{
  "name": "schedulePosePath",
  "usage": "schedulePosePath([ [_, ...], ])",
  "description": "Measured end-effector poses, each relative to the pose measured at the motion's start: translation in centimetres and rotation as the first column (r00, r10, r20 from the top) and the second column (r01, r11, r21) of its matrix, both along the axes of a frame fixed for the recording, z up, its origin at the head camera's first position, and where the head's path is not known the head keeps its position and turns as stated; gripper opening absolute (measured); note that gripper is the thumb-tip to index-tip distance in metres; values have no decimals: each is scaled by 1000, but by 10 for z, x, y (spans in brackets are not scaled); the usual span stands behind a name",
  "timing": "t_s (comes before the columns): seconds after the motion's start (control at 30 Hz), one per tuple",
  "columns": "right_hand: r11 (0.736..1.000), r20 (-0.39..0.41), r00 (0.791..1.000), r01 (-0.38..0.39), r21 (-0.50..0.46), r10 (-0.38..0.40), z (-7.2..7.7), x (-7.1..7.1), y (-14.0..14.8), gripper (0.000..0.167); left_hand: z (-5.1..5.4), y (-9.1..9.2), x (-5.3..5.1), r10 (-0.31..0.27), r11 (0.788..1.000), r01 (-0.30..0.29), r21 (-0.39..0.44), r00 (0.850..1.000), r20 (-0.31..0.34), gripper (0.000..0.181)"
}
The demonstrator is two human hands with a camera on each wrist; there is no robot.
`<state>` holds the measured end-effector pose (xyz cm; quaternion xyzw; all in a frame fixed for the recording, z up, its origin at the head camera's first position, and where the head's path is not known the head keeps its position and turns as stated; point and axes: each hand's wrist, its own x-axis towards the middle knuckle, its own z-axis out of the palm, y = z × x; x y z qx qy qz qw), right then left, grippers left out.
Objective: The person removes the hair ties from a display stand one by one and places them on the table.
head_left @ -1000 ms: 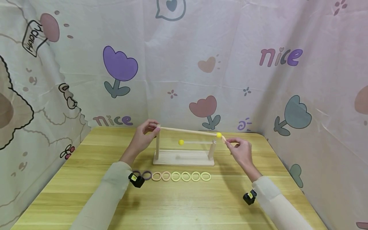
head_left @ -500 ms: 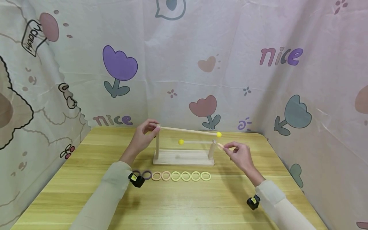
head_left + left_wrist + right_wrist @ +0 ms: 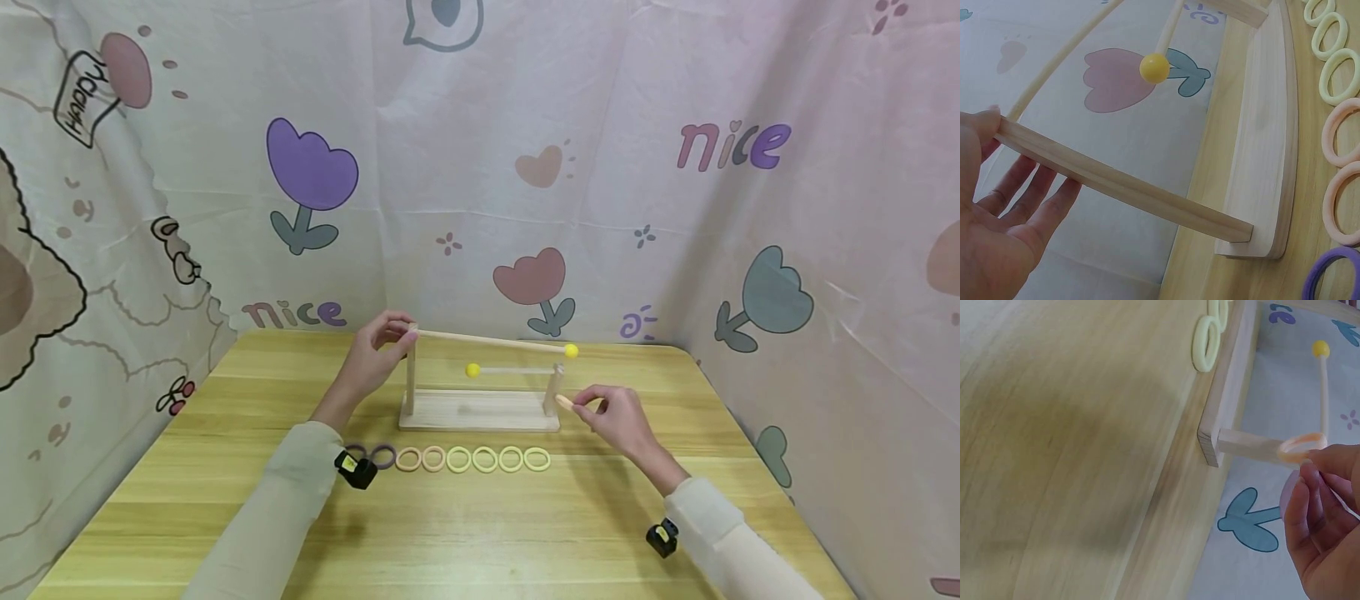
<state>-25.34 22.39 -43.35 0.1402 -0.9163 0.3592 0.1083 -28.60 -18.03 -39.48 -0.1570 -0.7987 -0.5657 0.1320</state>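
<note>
A wooden stand (image 3: 476, 412) has two upright posts, each with a rod ending in a yellow ball. My left hand (image 3: 381, 346) grips the top of the taller left post (image 3: 1122, 181), thumb on one side and fingers on the other. Between thumb and fingertips, my right hand (image 3: 618, 418) pinches a peach hair tie (image 3: 1291, 449), near the shorter right post (image 3: 553, 390). The upper rod (image 3: 495, 341) slopes down rightward to its yellow ball (image 3: 572, 352); the lower rod's ball (image 3: 472, 370) points left. Both rods are bare.
In front of the stand lies a row of hair ties: purple ones (image 3: 383, 457) at the left, peach ones (image 3: 433, 459) beside them, then several pale yellow ones (image 3: 485, 460). A patterned cloth (image 3: 450, 167) hangs behind the wooden table (image 3: 450, 533).
My right hand has carried the peach hair tie down and left, from beside the upper rod's yellow ball to near the right post. My left hand stays on the left post.
</note>
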Motion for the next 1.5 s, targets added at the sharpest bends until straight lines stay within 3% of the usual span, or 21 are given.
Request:
schedulePosePath([
  [0.2, 994, -26, 999, -44, 102, 47, -6, 1, 0, 3, 0, 1, 0, -3, 1000, 3, 9, 1000, 2, 31],
  [0.47, 964, -28, 989, -136, 230, 147, -11, 5, 1, 10, 1, 1, 0, 1, 1000, -1, 8, 1000, 7, 31],
  [0.7, 948, 8, 988, -148, 284, 152, -12, 9, 2, 11, 3, 1, 1, 4, 1000, -4, 14, 1000, 5, 29],
  [0.9, 923, -13, 984, -162, 348, 177, -16, 11, 3, 11, 2, 1, 1, 7, 1000, -7, 11, 1000, 8, 29],
  [1.23, 912, 37, 975, -216, 348, 217, -21, 16, 3, 12, 1, 1, 0, 1, 1000, -1, 11, 1000, 5, 31],
  [1.5, 883, 47, 959, -275, 379, 279, -27, 16, 6, 15, 1, 1, 1, 8, 1000, -8, 2, 1000, 17, 31],
])
